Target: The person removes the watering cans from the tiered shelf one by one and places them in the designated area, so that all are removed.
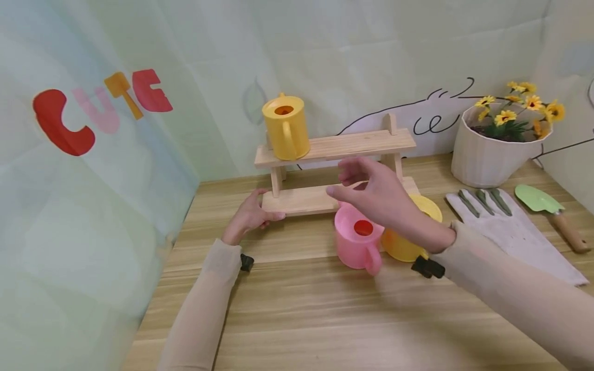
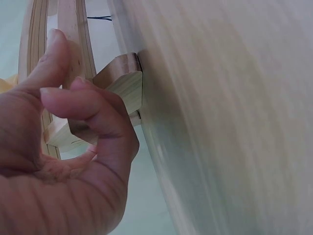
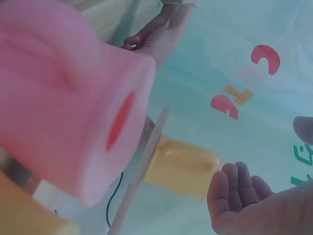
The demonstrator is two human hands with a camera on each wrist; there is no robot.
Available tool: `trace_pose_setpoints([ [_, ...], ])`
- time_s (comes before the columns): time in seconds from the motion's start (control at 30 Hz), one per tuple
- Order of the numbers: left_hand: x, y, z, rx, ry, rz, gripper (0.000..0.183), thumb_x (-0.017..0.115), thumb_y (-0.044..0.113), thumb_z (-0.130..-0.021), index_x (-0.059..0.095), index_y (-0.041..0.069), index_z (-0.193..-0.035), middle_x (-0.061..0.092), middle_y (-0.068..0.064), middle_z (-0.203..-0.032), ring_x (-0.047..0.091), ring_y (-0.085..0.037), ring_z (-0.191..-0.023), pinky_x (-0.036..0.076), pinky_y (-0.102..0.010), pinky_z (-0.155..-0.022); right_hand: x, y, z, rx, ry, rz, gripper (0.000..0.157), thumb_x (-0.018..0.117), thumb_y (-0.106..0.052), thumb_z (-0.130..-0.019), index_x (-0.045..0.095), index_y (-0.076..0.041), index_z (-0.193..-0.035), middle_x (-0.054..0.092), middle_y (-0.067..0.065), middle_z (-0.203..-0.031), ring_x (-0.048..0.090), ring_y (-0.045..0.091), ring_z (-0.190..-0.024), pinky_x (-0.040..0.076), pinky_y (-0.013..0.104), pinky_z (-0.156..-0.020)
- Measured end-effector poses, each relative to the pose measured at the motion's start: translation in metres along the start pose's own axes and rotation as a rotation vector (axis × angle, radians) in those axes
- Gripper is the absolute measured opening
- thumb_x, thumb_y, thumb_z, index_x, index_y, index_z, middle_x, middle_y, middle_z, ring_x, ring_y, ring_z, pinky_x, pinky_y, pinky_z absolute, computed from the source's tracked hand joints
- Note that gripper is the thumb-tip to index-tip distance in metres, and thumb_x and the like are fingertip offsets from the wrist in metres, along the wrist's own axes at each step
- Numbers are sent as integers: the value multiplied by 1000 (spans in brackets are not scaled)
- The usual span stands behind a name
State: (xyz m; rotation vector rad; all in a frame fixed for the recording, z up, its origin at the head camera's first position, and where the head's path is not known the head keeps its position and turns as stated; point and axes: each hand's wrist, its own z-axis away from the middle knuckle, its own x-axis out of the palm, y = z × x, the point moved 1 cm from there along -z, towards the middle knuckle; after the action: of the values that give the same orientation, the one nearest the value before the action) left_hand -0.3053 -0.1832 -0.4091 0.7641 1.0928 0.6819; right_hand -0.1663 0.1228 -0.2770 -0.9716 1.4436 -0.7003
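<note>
Left wall covering point(image 1: 60, 221) is a washed-out blue-green, with chunky "CUTE" lettering point(image 1: 106, 121) in red, pink and orange at the upper left. Back wall covering point(image 1: 343, 62) is pale green and kinda creased, with a loopy black line drawing point(image 1: 434, 126) right of centre. Wood-grain tabletop point(image 1: 278, 309) fills the bottom, soft sheen lower middle. Right-wrist view's right edge has green printing point(image 3: 302, 180), too cut off to read tbh.

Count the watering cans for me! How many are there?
3: a yellow can on the upper shelf, a pink can on the table, and a second yellow can beside the pink one, partly hidden by the right arm.
</note>
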Motion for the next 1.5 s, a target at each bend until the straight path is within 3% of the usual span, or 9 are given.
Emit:
trace_pose_setpoints([
  [0.4,0,2,0,-6,0,-9,108,92,21,-91,21,10,-172,61,-11,-105,53,-12,-61,49,-26,-60,22,-25,-53,-14,8,3,60,81,-37,-97,58,-11,-146,69,10,-132,65,25,-123,55,43,-107],
  [0.87,0,-1,1,-14,8,-9,107,92,22,-91,23,10,-171,59,-7,-94,53,-13,-59,50,-26,-61,37,-39,-112,93,-5,21,60,78,-39,-101,54,-9,-147,68,11,-135,67,26,-115,58,39,-97],
  [1.17,-1,0,3,-26,-12,9,109,92,23,-91,21,11,-172,60,-9,-99,54,-13,-61,50,-26,-62,50,-39,-134,153,-43,-2,54,75,-35,-104,54,-8,-147,63,11,-145,64,25,-125,59,38,-108],
  [1.5,-1,-1,3,-13,-10,20,109,92,22,-91,21,10,-172,61,-7,-94,55,-14,-61,49,-26,-60,58,-40,-148,204,-83,-55,51,73,-30,-107,56,-6,-148,62,9,-149,62,25,-132,55,40,-117],
])
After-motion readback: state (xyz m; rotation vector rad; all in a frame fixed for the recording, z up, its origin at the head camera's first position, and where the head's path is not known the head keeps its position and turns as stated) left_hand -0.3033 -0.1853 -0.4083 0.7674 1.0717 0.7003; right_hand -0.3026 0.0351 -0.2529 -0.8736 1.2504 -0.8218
